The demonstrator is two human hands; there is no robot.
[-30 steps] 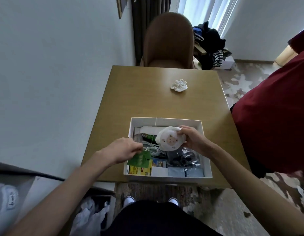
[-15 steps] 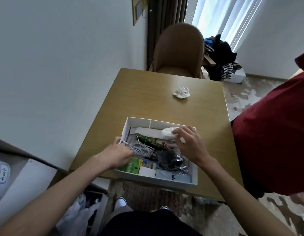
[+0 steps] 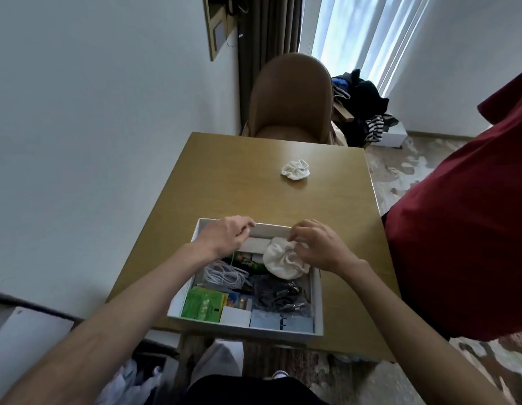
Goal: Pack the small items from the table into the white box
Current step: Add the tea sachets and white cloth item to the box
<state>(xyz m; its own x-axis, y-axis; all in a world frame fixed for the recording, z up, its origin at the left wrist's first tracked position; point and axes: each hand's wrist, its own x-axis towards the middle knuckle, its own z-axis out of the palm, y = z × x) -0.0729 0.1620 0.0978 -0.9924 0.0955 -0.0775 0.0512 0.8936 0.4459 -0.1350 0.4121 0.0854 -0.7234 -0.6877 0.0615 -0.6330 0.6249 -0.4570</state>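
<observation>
The white box [image 3: 319, 305] sits at the near edge of the table [image 3: 230, 176], right in front of the person. It is full of small things. At the near side: a green packet [image 3: 202, 304] on the left, a white card [image 3: 236, 316] next to it, and a pale blue packet [image 3: 280, 322] on the right. Behind those: a white cord [image 3: 224, 274] in a coil on the left and a dark bundle in clear plastic [image 3: 278, 293] on the right.

R hand [image 3: 319, 245] is over the far right part of the box. Its fingers are bent and pinch the top of a white cloth pouch [image 3: 281, 260], which sits inside the box on top of other stuff. L hand [image 3: 224, 235] is at the far left corner, fingers curled in close. It touches the far wall of the box, but can't tell if it holds anything.

Past the box the table top is bare wood w/ lots of room. One more white cloth pouch [image 3: 295, 169] lies far out on the table, well apart from the box. A brown chair [image 3: 290, 97] stands at the far edge. A wall is close on the left, and a big red cloth thing [image 3: 464, 229] is close on the right.
</observation>
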